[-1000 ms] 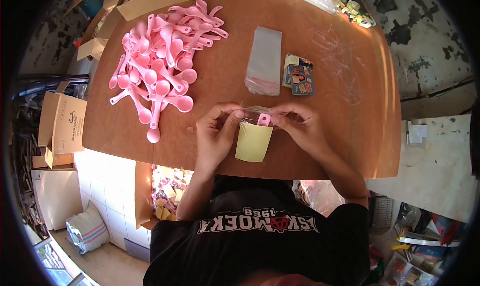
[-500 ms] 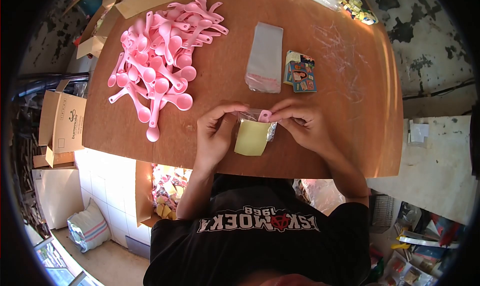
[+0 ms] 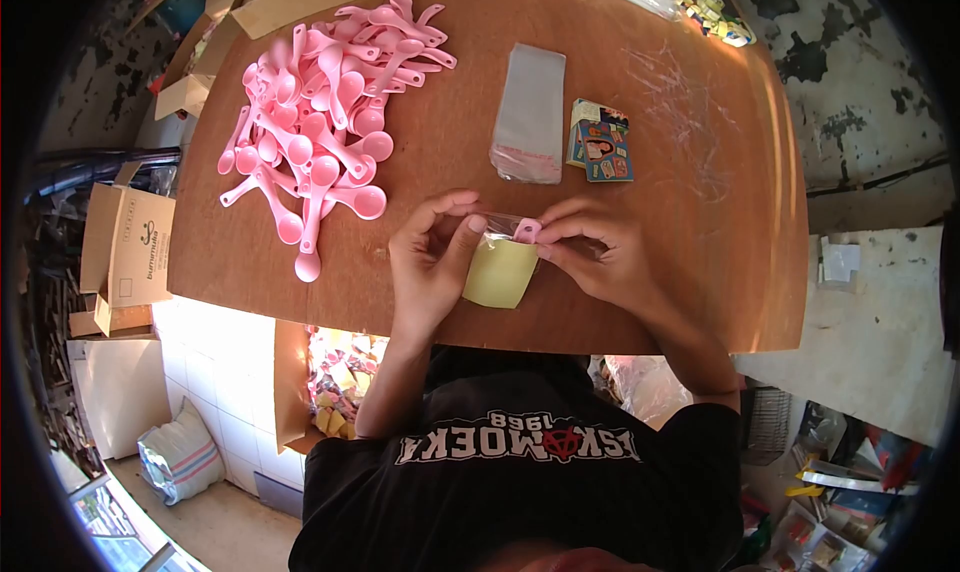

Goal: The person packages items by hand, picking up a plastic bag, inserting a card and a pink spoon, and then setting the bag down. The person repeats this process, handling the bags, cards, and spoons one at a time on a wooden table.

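Both my hands hold one small clear plastic bag (image 3: 500,270) with a yellow card inside, just above the near edge of the brown table (image 3: 700,172). My left hand (image 3: 428,267) pinches the bag's left top corner. My right hand (image 3: 598,254) pinches the right side, where a pink spoon handle (image 3: 527,232) sticks out of the bag's mouth. A pile of pink plastic spoons (image 3: 325,112) lies to the far left. A stack of clear bags (image 3: 530,117) and a small stack of printed cards (image 3: 600,144) lie beyond my hands.
Small yellow packets (image 3: 715,22) sit at the table's far right corner. Cardboard boxes (image 3: 130,257) stand on the floor to the left. An open box of packed items (image 3: 335,377) sits under the table's near edge. A white bench (image 3: 870,322) is on the right.
The bag has shifted slightly left and toward me between my hands. My left thumb now presses on the bag's top corner. The spoon handle still sticks out.
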The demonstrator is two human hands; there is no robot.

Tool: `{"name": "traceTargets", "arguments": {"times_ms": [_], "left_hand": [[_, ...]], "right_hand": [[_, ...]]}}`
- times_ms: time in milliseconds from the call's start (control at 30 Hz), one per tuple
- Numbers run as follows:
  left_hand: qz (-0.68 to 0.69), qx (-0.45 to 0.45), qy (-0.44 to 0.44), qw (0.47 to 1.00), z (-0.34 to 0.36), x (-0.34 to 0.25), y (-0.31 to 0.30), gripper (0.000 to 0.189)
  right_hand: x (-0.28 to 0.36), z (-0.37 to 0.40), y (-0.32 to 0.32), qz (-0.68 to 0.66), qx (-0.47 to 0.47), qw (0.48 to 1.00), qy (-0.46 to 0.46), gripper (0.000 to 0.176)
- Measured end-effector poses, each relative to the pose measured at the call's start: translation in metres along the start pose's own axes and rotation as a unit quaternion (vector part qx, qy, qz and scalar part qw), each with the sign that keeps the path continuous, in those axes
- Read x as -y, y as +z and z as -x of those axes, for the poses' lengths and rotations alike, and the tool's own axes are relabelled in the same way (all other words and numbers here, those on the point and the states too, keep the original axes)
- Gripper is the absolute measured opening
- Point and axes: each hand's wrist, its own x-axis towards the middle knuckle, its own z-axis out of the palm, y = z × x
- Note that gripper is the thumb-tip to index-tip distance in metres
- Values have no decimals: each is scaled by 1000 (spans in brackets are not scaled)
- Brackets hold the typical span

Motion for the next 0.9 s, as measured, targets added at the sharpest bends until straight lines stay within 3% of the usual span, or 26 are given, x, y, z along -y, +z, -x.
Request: {"name": "traceTargets", "arguments": {"times_ms": [100, 167, 267, 400, 467, 500, 567, 600, 633, 700, 733, 767, 833, 900], "left_hand": [[38, 25, -26, 999, 2, -11, -2, 30], [-54, 95, -71, 991, 9, -10, -23, 35], [-88, 129, -47, 987, 32, -31, -63, 37], [-199, 99, -92, 971, 82, -75, -133, 31], [-342, 84, -135, 926, 108, -93, -168, 28], [-411, 70, -196, 887, 120, -101, -184, 37], [-596, 40, -155, 787, 132, -116, -185, 47], [-623, 10, -151, 768, 134, -122, -180, 53], [-588, -24, -131, 798, 135, -123, -175, 44], [-420, 7, -63, 905, 138, -126, -159, 33], [-324, 75, 66, 941, 129, -124, -138, 22], [-108, 114, 216, 964, 120, -107, -110, 18], [144, 324, 266, 896, 93, -109, -59, 18], [244, 427, 209, 845, 86, -124, -26, 29]], "right_hand": [[-2, 3, 3, -61, -37, 997, 17, 14], [0, 4, 5, -113, -31, 992, 38, 18], [12, 6, 4, -135, 12, 988, 70, 24], [9, 6, 4, -93, 15, 995, 20, 25], [11, 5, 4, -78, 21, 996, 20, 24], [12, 5, 4, -82, 22, 996, 21, 24], [12, 4, 5, -58, 26, 998, 17, 24], [12, 4, 5, -60, 28, 998, 18, 24], [11, 4, 5, -57, 35, 998, 15, 23], [10, 5, 7, -55, 47, 997, 13, 22], [9, 7, 8, -50, 55, 997, 18, 20], [8, 7, 9, -43, 63, 997, 23, 19], [8, 8, 12, -39, 63, 997, 22, 18], [8, 8, 13, -34, 63, 997, 23, 17]]}}
